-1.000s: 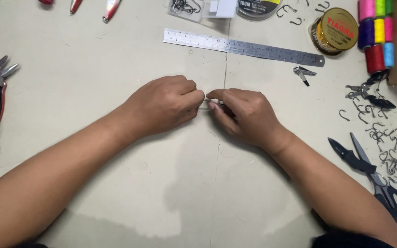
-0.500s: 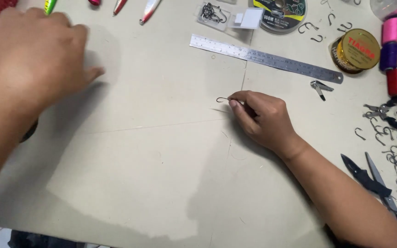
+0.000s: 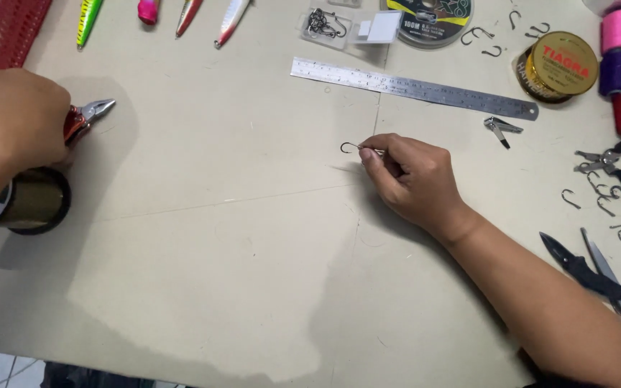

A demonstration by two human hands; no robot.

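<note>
Two hands work: the right hand (image 3: 411,176) pinches a small fish hook (image 3: 352,148) at table centre; the left hand (image 3: 12,118), far left, closes on red pliers (image 3: 88,115). A clear packet (image 3: 325,25) probably holds hooks, on the beige table (image 3: 217,251).

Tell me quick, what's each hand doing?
Left hand: closed around red-handled pliers.
Right hand: pinching a small fish hook between fingertips.

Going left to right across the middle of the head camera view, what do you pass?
Left hand on the red-handled pliers → fishing hook pinched in the right hand → small metal clip → loose hooks near the right edge.
</note>
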